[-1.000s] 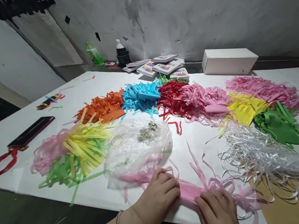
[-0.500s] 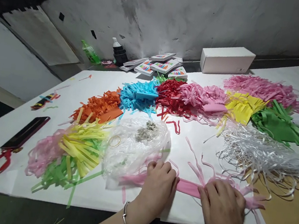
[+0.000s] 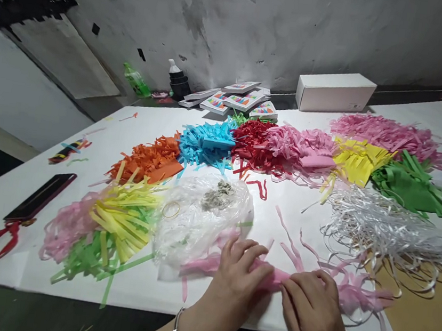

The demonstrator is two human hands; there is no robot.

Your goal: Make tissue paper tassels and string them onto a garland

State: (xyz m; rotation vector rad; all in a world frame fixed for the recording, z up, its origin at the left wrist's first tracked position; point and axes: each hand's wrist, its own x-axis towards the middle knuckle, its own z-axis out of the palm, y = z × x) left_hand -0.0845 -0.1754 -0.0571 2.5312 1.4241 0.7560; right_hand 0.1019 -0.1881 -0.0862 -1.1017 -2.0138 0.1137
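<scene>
A pink tissue-paper tassel (image 3: 201, 264) lies along the table's front edge, its fringed strips (image 3: 354, 295) spread out to the right. My left hand (image 3: 240, 275) is closed over its middle, thumb and fingers curled round the paper. Close beside it, my right hand (image 3: 310, 305) pinches the same tassel with thumb and fingertips, near where the fringe begins. The paper under both palms is hidden. Behind my left hand sits a clear plastic bag (image 3: 184, 236) with greyish bits on it, touching the tassel's left end.
Fringed paper bundles in orange (image 3: 153, 160), blue (image 3: 208, 141), red (image 3: 253, 145), yellow (image 3: 361, 158) and green (image 3: 412, 183) form an arc behind. White ribbon strands (image 3: 378, 228) lie right, a phone (image 3: 39, 198) left. A white box (image 3: 334, 93) and small printed boxes (image 3: 245, 100) stand at the back.
My right hand has shifted left along the pink tassel, closer to my left hand. My left hand's fingers have lifted and re-curled, and the paper between the hands looks more bunched.
</scene>
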